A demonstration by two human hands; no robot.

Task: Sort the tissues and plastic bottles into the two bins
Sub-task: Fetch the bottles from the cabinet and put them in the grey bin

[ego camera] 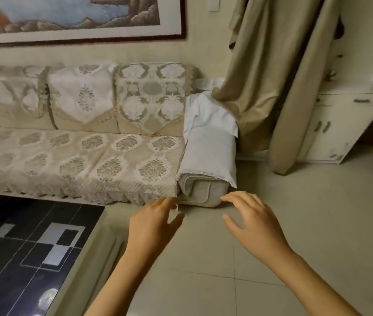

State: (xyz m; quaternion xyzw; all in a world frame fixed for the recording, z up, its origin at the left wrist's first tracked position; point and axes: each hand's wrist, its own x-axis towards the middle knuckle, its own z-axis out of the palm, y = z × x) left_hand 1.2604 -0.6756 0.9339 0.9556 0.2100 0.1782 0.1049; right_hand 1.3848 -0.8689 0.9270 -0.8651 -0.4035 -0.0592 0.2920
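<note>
- left hand (152, 222) and right hand (252, 221) hover over the floor (317, 224), fingers spread loose, holding nothing
- no tissues, bottles or bins in view
- best to look around first, perhaps toward the table (85, 254), before reaching

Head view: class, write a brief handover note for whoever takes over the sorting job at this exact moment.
Left hand: open, empty, held above the floor.
Right hand: open, empty, beside it, near the sofa armrest.
Job's things: no tissues, bottles or bins in view. Only the sofa, a dark tiled table, a curtain and a cabinet show.
Done: cannot tell from this view.
Left: find the tissues, bottles and both bins, then sort; nothing is in hand.
</note>
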